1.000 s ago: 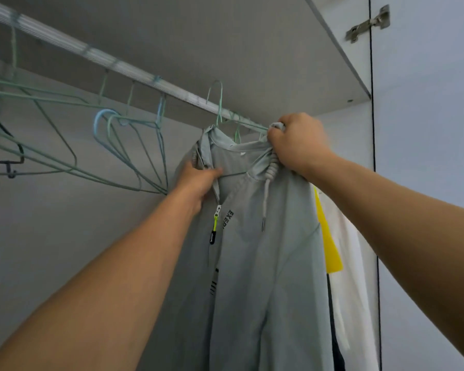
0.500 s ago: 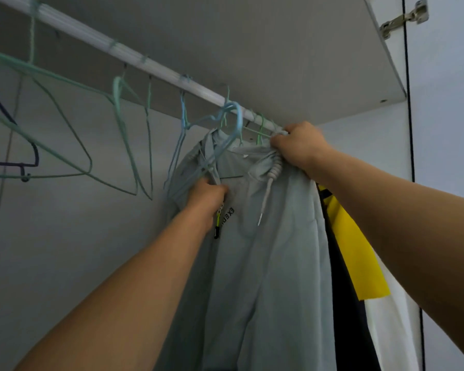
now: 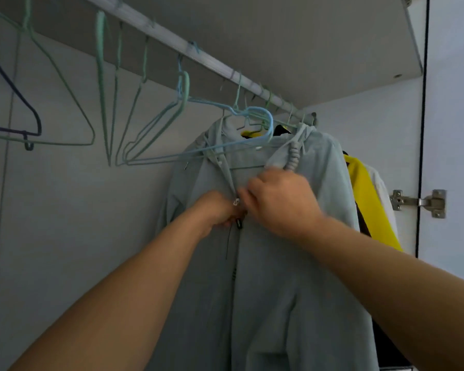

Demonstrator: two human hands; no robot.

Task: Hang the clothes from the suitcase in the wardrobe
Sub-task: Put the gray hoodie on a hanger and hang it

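Observation:
A pale grey hooded jacket (image 3: 273, 277) hangs on a hanger from the silver wardrobe rail (image 3: 198, 53). Its front is zipped partway, with a thick drawcord (image 3: 293, 156) dangling at the collar. My left hand (image 3: 217, 211) grips the jacket front at the zipper, fingers curled around the fabric by the black zip pull. My right hand (image 3: 280, 203) meets it from the right and pinches the jacket's front edge near the zipper. A light blue empty hanger (image 3: 225, 145) lies tilted across the jacket's collar.
Several empty green wire hangers (image 3: 102, 84) and a dark one (image 3: 16, 108) hang on the rail to the left. A yellow garment (image 3: 370, 199), a white one and a dark one hang right of the jacket. The wardrobe door (image 3: 453, 129) with a metal hinge (image 3: 418, 202) stands at right.
My right hand let go of the collar near the rail and dropped to the zipper beside my left hand. The view tilted down and shifted; the blue hanger swung over the collar.

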